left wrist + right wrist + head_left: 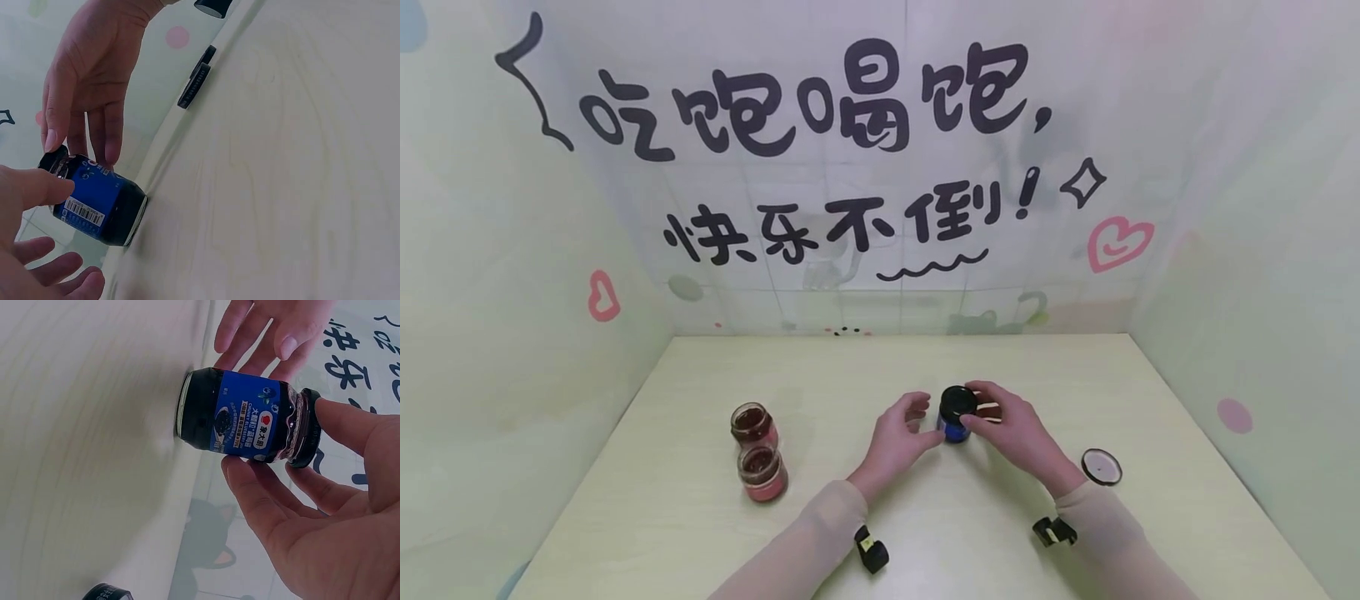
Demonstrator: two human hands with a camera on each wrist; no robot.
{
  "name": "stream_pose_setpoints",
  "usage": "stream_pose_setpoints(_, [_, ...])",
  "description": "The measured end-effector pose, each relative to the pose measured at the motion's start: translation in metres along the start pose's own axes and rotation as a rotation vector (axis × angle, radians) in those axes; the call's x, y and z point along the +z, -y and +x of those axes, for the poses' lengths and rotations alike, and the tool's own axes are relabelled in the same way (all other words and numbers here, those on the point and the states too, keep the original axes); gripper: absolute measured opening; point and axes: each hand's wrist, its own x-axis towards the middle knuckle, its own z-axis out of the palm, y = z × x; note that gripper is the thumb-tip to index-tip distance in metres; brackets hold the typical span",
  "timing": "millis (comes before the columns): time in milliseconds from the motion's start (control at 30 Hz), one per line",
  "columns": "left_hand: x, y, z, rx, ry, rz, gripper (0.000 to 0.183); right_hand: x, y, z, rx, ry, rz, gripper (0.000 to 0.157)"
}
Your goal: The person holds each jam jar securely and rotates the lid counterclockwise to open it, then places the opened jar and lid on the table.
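A blueberry jam jar (953, 428) stands upright on the table, with a blue label and a black lid (958, 402). My right hand (1017, 429) pinches it at the lid, thumb on the near side and fingers on the far side. In the right wrist view, the label of the jam jar (247, 415) faces the camera, and the right thumb lies at the lid's edge. My left hand (897, 442) is beside the jar, fingers loosely bent and apart from it. The left thumb (47, 187) overlaps the jar's upper part in the left wrist view.
Two lidless glass jars with dark red contents, a farther jar (756, 429) and a nearer jar (764, 482), stand close together at the left. A loose lid (1101, 467) lies inside up beside the right wrist. Printed wall sheets enclose the table's back and sides.
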Motion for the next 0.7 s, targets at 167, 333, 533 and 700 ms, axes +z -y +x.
stream_pose_setpoints(167, [0.001, 0.005, 0.002, -0.020, 0.004, 0.003, 0.064, 0.001, -0.001, 0.001, 0.013, 0.004, 0.005, 0.052])
stream_pose_setpoints(333, [0.004, 0.008, 0.003, -0.020, 0.005, -0.004, 0.063, 0.002, 0.001, 0.000, 0.013, -0.001, 0.014, 0.049])
stream_pose_setpoints(533, [0.006, 0.011, 0.006, -0.025, -0.012, -0.014, 0.058, 0.003, 0.004, -0.001, 0.007, 0.003, 0.012, 0.047])
stream_pose_setpoints(700, [0.010, 0.015, 0.009, 0.003, -0.007, 0.015, 0.051, 0.003, 0.005, -0.002, -0.002, 0.001, 0.011, 0.046])
